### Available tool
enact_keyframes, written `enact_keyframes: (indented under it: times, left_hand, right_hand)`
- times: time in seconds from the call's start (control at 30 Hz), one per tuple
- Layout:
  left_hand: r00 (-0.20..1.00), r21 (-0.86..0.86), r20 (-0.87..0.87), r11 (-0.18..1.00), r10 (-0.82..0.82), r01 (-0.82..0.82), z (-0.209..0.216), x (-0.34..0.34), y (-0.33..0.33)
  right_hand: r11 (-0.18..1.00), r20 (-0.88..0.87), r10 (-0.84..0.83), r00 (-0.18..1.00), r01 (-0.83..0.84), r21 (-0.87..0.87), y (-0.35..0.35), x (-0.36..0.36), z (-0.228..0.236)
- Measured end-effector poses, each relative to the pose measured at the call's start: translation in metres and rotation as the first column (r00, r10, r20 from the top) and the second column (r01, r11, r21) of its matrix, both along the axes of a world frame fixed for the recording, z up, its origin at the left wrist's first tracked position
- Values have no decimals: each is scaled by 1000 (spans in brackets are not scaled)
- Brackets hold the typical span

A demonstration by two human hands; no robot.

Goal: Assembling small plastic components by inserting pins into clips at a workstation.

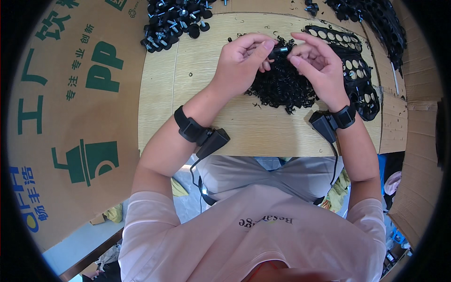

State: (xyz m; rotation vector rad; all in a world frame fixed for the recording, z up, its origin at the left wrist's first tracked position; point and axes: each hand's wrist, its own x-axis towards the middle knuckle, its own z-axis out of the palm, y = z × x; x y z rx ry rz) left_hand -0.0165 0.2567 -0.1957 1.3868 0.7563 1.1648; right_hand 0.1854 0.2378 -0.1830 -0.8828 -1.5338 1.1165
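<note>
Over the wooden table, my left hand is closed on a black part with a silver metal stud, which points to the right. My right hand is beside the stud's end, with its thumb bent in against curled fingers and its index finger raised. Whatever is between those right fingers is too small or hidden to make out. Beneath both hands lies a heap of small black curved clips, partly covered by the hands.
Black-headed studs are piled at the far left. Black holders with round cream discs lie to the right of the heap. More black perforated material hangs at the far right. Cardboard walls flank the wooden table.
</note>
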Motion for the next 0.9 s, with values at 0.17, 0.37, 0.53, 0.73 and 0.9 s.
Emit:
enact_keyframes:
  times: [0.17,0.37,0.53,0.73,0.9]
  left_hand:
    - [994,-7,-107,1000,7,-8,1,0,-2]
    - [996,84,-87,995,-37,44,-3,3,-4]
    - [988,273,-154,961,-2,45,-11,3,-2]
    - [969,398,-241,916,58,44,-8,1,0]
    - [984,410,-176,911,37,40,-9,4,0]
  right_hand:
    - [996,86,14,996,-6,-87,-1,3,-2]
    - [998,117,43,992,-39,-43,-3,-2,-2]
    - [993,70,34,997,-25,-117,-3,1,-2]
    - [990,89,28,996,-15,-138,-3,2,-4]
    - [979,20,56,998,-51,-195,0,3,-5]
